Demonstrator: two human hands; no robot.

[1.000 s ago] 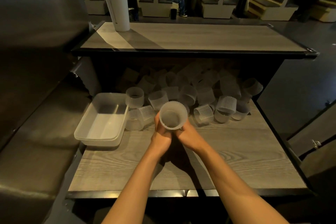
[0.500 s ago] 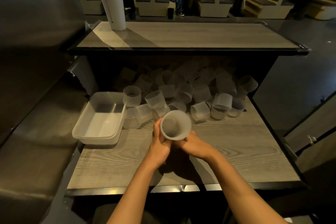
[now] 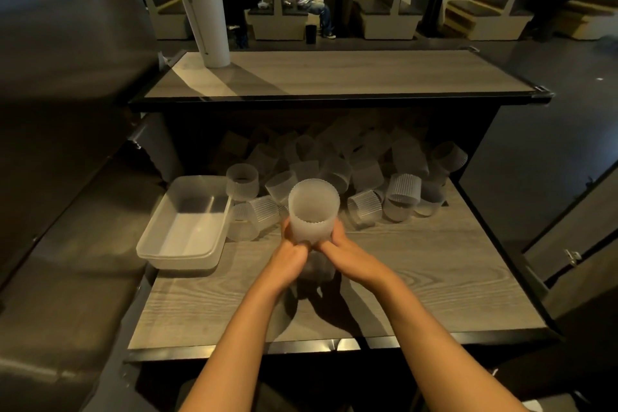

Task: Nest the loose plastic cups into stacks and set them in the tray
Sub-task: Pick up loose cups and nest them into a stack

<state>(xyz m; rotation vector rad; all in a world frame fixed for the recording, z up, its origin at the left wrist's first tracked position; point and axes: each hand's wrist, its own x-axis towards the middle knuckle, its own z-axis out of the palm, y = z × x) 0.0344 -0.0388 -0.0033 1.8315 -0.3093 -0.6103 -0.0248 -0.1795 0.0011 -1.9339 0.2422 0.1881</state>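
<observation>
From the head camera, both hands meet over the grey wood-grain lower shelf (image 3: 418, 278) and grasp a frosted translucent ribbed plastic cup stack (image 3: 312, 211), held upright with its open mouth toward the camera. The left hand (image 3: 289, 256) curls its fingers round the stack's lower left side; the right hand (image 3: 344, 252) wraps the lower right side, and the two thumbs nearly touch at the base. How many cups are nested in the stack cannot be told. The stack is held just right of the clear rectangular plastic tray (image 3: 177, 252), which sits at the shelf's left edge. Behind the stack, a pile of loose frosted ribbed cups (image 3: 368, 177) lies jumbled across the back of the shelf, some upright, some tipped over, reaching under the grey upper shelf (image 3: 334, 75). On that upper shelf, far behind the tray, stands a tall white column of stacked cups (image 3: 200, 3).
</observation>
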